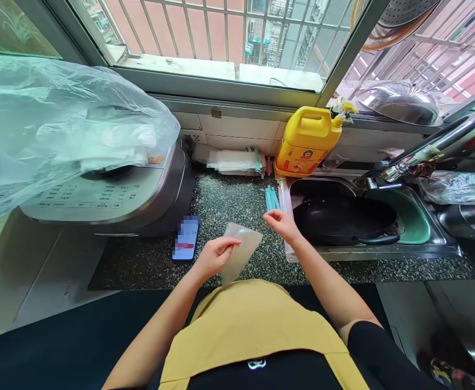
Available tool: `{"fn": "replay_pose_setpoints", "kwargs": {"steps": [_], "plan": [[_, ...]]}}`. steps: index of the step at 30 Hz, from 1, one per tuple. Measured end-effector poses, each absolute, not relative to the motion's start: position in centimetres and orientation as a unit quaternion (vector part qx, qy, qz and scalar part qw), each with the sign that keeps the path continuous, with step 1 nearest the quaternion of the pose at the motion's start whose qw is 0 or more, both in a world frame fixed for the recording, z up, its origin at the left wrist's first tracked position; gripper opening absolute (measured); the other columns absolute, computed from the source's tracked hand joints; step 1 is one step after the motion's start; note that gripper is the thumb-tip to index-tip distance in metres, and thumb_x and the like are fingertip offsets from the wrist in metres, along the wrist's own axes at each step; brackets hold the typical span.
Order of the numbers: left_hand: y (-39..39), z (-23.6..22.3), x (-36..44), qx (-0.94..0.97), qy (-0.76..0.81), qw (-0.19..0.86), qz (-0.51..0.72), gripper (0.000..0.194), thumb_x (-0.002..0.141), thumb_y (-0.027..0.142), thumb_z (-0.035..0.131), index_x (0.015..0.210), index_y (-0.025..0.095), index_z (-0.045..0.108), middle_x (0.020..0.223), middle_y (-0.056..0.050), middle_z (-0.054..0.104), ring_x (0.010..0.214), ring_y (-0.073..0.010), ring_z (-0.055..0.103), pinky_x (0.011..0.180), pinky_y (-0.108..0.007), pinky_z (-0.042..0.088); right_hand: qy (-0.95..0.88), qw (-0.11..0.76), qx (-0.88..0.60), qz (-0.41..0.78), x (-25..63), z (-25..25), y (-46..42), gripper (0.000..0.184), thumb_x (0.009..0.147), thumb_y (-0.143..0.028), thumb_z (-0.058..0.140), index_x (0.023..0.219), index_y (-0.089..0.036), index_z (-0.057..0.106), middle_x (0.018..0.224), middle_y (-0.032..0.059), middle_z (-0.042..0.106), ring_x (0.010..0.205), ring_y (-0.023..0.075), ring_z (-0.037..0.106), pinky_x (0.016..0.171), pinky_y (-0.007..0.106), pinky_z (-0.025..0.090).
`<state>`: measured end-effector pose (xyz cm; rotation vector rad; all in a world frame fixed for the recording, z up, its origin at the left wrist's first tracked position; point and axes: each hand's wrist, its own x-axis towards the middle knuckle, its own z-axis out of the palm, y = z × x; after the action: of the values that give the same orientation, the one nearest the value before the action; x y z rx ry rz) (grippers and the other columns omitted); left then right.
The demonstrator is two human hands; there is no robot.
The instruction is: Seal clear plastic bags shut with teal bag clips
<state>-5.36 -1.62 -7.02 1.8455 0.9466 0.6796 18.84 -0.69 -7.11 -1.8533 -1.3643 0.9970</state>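
Left hand's got a thumb-and-finger grip pinched on a thin translucent plastic bag, held over the speckled dark stone tabletop. Right hand's near some flat turquoise strips, fingertips together; can't tell if it's holding anything.

At 8 o'clock, the screen of the phone shows "24"; its other lines are pixelated or too small to read. At 6 o'clock, the black top carries 1 white mark that looks like a "B". At 2 o'clock, the yellow jug bears red and white label characters, too small to read. At 9 o'clock, rows of dark characters are printed on the pale lid of the appliance, also too small to read.
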Motion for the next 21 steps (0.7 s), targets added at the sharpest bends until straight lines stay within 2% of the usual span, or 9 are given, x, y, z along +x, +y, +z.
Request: {"fn": "replay_pose_setpoints", "kwargs": {"steps": [3,8,13,21], "plan": [[-1.3,-8.0,-6.1,0.725,0.43,0.452,0.291,0.028,0.08,0.021,0.046,0.089,0.017,0.072,0.092,-0.007,0.075,0.086,-0.0188,0.069,0.079,-0.029,0.054,-0.483,0.282,-0.776,0.291,21.4,-10.0,0.3,0.02,0.077,-0.034,0.054,0.074,-0.017,0.064,0.071,0.0039,0.066,0.068,0.0168,0.06,0.066,0.029,0.044],[-1.4,-9.7,-7.0,0.717,0.463,0.44,0.278,0.028,0.077,0.022,0.046,0.087,0.017,0.072,0.09,-0.007,0.075,0.085,-0.0198,0.069,0.079,-0.032,0.054,-0.463,0.21,-0.833,0.217,22.8,-13.7,0.8,0.014,0.078,-0.027,0.055,0.078,-0.019,0.066,0.078,0.0047,0.069,0.076,0.0192,0.062,0.066,0.028,0.041],[-1.4,-10.7,-7.7,0.7,0.481,0.446,0.283,0.028,0.076,0.022,0.046,0.085,0.017,0.073,0.088,-0.006,0.076,0.083,-0.0192,0.07,0.078,-0.03,0.055,-0.46,0.158,-0.858,0.168,22.4,-15.3,1.1,0.018,0.083,-0.029,0.054,0.09,-0.02,0.067,0.083,0.0047,0.069,0.079,0.0185,0.063,0.065,0.026,0.039],[-0.8,-11.3,-7.9,0.677,0.507,0.453,0.282,0.028,0.075,0.024,0.047,0.082,0.017,0.073,0.087,-0.007,0.076,0.083,-0.0198,0.07,0.077,-0.031,0.055,-0.494,0.101,-0.858,0.091,21.7,-16.3,1.4,0.026,0.082,-0.037,0.056,0.097,-0.017,0.063,0.096,0.0087,0.067,0.087,0.0201,0.06,0.07,0.028,0.036]]}}
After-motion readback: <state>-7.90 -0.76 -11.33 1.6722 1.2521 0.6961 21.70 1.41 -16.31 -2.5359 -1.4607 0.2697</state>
